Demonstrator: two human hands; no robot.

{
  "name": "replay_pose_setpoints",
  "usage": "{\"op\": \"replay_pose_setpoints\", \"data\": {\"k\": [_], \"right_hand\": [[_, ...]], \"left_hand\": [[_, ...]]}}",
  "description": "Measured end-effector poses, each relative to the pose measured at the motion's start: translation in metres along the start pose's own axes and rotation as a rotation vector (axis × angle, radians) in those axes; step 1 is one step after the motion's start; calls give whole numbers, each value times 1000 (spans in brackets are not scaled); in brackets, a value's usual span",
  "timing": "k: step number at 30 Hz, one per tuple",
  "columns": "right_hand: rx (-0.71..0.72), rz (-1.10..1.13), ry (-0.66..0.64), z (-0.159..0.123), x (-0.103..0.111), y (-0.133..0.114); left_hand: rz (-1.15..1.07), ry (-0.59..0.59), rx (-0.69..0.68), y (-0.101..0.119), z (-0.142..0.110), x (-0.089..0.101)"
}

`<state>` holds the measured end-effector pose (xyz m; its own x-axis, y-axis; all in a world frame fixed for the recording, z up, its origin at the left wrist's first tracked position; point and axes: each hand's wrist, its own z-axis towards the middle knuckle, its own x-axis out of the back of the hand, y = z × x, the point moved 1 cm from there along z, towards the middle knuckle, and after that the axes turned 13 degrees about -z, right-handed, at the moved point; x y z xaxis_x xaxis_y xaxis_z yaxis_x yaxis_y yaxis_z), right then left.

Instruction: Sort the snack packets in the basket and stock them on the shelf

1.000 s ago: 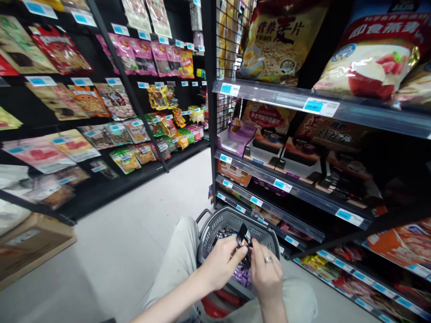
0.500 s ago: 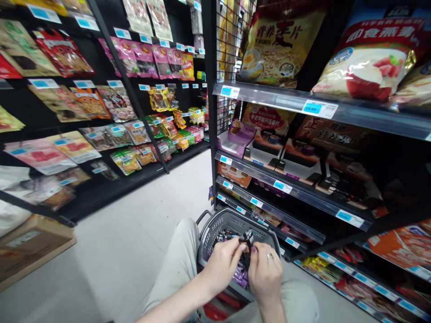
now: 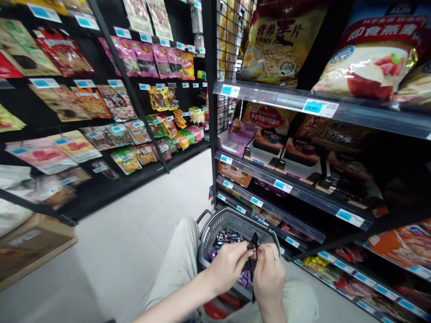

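Observation:
My left hand (image 3: 229, 264) and my right hand (image 3: 269, 271) meet over a grey shopping basket (image 3: 222, 216) between my knees. The fingers of both are pinched round a narrow black sachet (image 3: 255, 239), whose dark end sticks up between the fingertips. A ring shows on my right hand. Below, black stick sachets (image 3: 229, 236) and purple sachets (image 3: 245, 278) lie loose in the basket. My hands and forearms hide part of the basket's inside.
At the right, a black shelf rack (image 3: 296, 96) holds oat bags (image 3: 279, 49) above open display boxes (image 3: 269, 148). Snack bags (image 3: 63, 54) fill the left shelves. A cardboard box (image 3: 37, 244) lies on the floor (image 3: 124, 242) at the left.
Both hands have shifted slightly right, with the black sachet between them at a different angle. More of the black stick sachets in the basket now shows.

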<state>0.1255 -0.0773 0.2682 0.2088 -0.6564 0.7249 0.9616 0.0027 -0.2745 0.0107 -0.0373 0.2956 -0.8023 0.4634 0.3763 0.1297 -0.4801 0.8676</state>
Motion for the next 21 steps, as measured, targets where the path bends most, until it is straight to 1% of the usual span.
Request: {"op": "replay_pose_setpoints", "data": {"k": [3,5,8,11,13,17,19,21], "right_hand": [[16,72,-55,2,2,-1],[-28,152,-104,4,4,-2],[-179,284,-186,7,9,-5],[-260,308,-193,8,10,-9],[-252,273,-143,5,8,-11],[-143,184,-36,-2,0,-12],[-95,124,-33,-5,-4,-14],[-82,82,-38,-7,-7,-16]], "left_hand": [[-77,49,148,6,1,2],[-148,69,210,9,2,4],[-223,56,198,11,5,7],[-267,59,141,9,6,10],[-324,89,142,7,6,10],[-515,114,289,3,5,9],[-558,130,331,0,5,9],[-548,166,354,-3,6,9]]}}
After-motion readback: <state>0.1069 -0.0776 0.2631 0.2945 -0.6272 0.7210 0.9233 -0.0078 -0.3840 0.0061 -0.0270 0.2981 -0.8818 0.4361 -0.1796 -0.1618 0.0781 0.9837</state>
